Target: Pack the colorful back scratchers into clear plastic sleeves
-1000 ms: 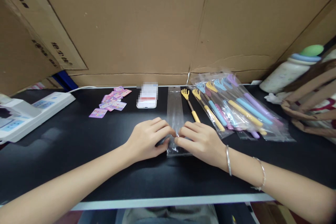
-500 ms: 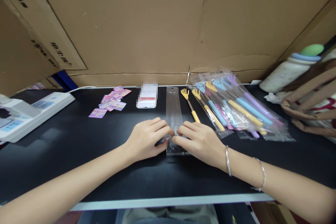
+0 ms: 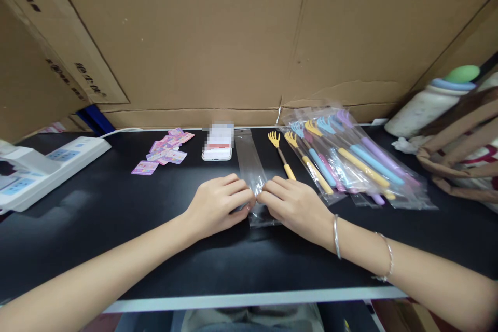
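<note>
Cardboard walls the dark surface (image 3: 116,207); both hands, left (image 3: 218,205) and right (image 3: 298,205), pinch the flat sleeve (image 3: 251,161) at centre, spare scratchers (image 3: 342,158) piled within reach at right.

The table (image 3: 97,218) is black with a pale front edge. On it, a clear plastic sleeve (image 3: 251,163) — see-through, glinting grey. Just right of the sleeve, a yellow back scratcher (image 3: 282,155); further right, bagged scratchers (image 3: 350,158) in yellow, blue, pink and lilac. Left of the sleeve, pink-and-purple printed cards (image 3: 167,150) — beyond them a white power strip (image 3: 50,163). Behind stands brown cardboard (image 3: 233,36).
</note>
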{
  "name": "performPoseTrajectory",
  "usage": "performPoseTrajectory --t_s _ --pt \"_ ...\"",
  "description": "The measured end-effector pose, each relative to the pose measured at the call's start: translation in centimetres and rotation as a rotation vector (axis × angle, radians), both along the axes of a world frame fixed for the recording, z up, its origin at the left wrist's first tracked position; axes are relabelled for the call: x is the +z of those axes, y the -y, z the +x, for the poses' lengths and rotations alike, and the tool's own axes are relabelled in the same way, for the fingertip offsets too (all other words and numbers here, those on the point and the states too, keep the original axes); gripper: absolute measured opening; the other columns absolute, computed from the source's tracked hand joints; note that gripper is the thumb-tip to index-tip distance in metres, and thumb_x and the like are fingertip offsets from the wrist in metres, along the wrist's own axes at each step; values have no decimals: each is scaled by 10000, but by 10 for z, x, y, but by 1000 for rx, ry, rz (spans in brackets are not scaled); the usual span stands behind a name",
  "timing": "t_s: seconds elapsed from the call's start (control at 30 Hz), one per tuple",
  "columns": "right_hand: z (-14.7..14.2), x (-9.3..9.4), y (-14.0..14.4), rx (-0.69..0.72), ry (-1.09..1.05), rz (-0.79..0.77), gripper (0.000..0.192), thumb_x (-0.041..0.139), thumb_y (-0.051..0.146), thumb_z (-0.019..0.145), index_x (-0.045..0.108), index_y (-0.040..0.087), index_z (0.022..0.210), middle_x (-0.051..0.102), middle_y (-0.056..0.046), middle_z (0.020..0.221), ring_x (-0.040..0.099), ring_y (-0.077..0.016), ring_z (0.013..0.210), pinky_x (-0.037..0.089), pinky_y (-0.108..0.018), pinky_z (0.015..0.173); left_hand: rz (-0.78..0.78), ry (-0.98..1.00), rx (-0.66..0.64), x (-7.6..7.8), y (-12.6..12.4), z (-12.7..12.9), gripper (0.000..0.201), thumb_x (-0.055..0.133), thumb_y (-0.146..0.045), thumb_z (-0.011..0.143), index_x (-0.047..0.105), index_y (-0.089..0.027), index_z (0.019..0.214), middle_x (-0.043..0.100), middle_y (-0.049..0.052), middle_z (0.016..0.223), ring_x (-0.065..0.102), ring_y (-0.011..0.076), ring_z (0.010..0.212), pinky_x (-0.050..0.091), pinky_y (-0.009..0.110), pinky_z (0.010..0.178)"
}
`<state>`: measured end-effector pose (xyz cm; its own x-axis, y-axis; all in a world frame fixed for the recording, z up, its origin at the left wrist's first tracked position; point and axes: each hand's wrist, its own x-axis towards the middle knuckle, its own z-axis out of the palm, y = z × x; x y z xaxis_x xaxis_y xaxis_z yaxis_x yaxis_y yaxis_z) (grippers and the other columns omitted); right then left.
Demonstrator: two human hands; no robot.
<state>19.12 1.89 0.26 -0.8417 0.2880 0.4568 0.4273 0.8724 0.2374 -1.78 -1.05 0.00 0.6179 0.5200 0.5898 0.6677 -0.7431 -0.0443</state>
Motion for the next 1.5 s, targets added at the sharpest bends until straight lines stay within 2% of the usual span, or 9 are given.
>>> performPoseTrajectory --t_s 0.83,1.17,1.5 --pt "-1 4 3 -26 -40 33 239 390 90 915 559 186 776 564 -23 767 427 -160 679 296 -285 574 5 -6 -27 -4 -1 0 161 503 -161 874 535 -190 719 612 -22 719 495 122 662 355 240 568" --pt "-1 6 5 -81 -50 -76 224 414 55 876 580 187 803 583 -33 823 474 -153 739 341 -259 595 48 -6 -14 -3 -1 0 185 484 -167 891 537 -192 715 589 -25 687 476 118 637 333 246 548" --pt "-1 5 3 -98 -15 -108 231 437 -7 789 565 180 830 600 -37 874 489 -165 768 366 -256 619 41 -17 1 -6 0 0 181 492 -168 881 537 -196 708 552 -29 662 464 119 629 322 250 546"
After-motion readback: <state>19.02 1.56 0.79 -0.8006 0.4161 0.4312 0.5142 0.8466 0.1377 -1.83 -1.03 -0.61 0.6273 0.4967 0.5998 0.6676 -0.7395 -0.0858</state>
